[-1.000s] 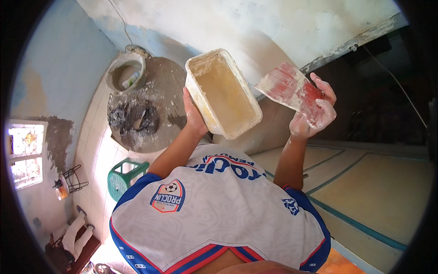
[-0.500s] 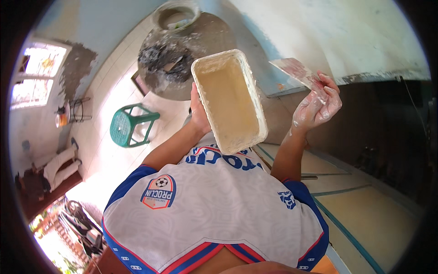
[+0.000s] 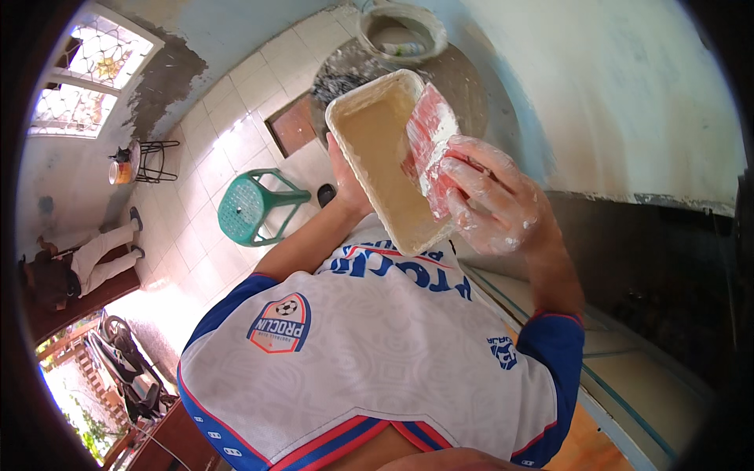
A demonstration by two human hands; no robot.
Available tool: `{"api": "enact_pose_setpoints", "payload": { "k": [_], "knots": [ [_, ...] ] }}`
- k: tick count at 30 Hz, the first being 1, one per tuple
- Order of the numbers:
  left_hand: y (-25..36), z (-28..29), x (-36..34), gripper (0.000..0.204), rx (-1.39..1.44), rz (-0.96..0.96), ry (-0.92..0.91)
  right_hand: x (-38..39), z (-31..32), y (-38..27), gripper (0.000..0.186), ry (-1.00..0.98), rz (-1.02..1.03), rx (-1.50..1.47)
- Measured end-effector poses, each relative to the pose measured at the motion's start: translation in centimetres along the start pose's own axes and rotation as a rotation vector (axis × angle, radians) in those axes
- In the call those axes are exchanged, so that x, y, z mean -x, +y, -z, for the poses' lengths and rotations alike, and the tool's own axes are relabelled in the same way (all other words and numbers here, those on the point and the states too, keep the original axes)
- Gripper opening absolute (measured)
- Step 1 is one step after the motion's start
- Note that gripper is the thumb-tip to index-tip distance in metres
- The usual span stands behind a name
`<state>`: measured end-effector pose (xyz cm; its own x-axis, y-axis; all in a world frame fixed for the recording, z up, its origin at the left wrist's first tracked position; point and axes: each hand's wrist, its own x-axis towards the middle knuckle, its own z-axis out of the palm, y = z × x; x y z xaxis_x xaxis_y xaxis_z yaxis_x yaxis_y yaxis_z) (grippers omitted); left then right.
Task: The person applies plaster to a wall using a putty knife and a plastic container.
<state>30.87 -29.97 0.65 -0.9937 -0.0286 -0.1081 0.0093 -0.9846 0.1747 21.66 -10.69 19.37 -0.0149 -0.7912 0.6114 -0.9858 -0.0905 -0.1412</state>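
Observation:
My left hand (image 3: 345,174) grips the left side of an oblong cream plastic tub (image 3: 381,161), tilted in front of my chest. Dried whitish paste crusts its rim, and the inside is tan. In my right hand (image 3: 499,196), smeared with white paste, is a flat red putty scraper (image 3: 432,125) streaked with white. The scraper's blade lies over the tub's right side and covers part of the opening. Whether it touches the rim I cannot tell. My left fingers are mostly hidden under the tub.
Behind the tub stands a round, stained table (image 3: 470,82) bearing a paste-smeared basin (image 3: 400,35). A green plastic stool (image 3: 245,208) is on the tiled floor to the left. Farther left, a person (image 3: 102,259) sits near a doorway, with a motorcycle (image 3: 129,365) outside. A patchy wall (image 3: 628,102) rises at right.
My right hand has brought the scraper left and down from the wall side to over the tub. The tub stays in my left hand. The view has shifted, and the table appears farther right.

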Motion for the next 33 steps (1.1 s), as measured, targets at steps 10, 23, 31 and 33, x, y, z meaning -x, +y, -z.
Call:
{"api": "enact_pose_setpoints", "payload": {
  "k": [10,23,31,33],
  "knots": [
    [20.1,6.8,-2.6,0.091,-0.180,-0.206,-0.141,-16.7,-11.7,-1.4,0.018,-0.172,-0.100,-0.125],
    [26.1,10.7,-6.4,0.089,-0.047,-0.228,-0.062,-22.6,-18.0,-0.5,0.023,-0.026,-0.596,0.033],
    [25.7,4.1,-4.9,0.086,-0.053,-0.438,0.089,-22.2,-16.5,1.2,0.005,0.131,-0.742,-0.158],
    [25.9,4.8,-5.2,0.085,0.000,-0.417,0.135,-22.5,-17.1,1.4,0.011,0.199,-0.807,-0.232]
  ]
}}
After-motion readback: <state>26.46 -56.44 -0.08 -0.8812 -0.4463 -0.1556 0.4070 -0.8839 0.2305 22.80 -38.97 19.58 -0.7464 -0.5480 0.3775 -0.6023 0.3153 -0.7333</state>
